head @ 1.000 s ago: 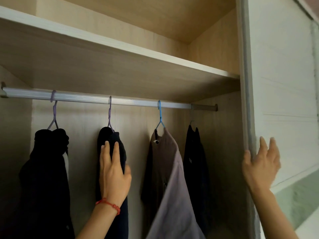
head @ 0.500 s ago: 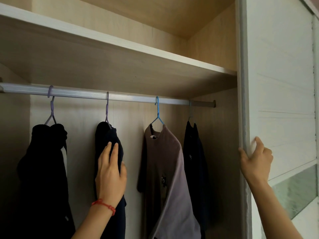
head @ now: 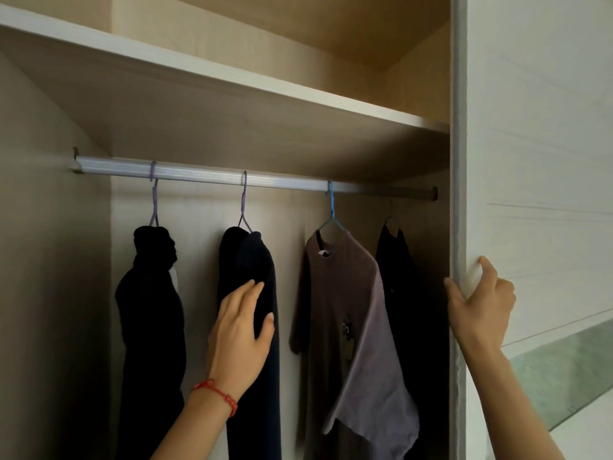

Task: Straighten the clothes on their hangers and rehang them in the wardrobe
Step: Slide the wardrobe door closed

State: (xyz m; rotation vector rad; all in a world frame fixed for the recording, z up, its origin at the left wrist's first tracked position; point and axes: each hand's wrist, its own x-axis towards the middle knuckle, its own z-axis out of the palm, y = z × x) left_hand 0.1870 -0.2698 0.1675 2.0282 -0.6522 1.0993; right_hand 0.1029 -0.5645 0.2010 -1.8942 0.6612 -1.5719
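Several garments hang from the silver wardrobe rail. A bunched black garment hangs at the left on a purple hanger. Beside it hangs a dark navy garment on another purple hanger. My left hand lies against its front, fingers straight and thumb spread. A brown T-shirt hangs crooked on a blue hanger, one sleeve folded down. A black garment hangs at the far right. My right hand grips the edge of the white sliding door.
A wooden shelf runs above the rail, with an open compartment over it. The wardrobe's left side wall closes the space on the left. A greenish glass panel sits low in the door.
My right hand went from flat against the door to curled round its edge. My left hand has slid down the navy garment. The view has shifted left, showing the rail's left end.
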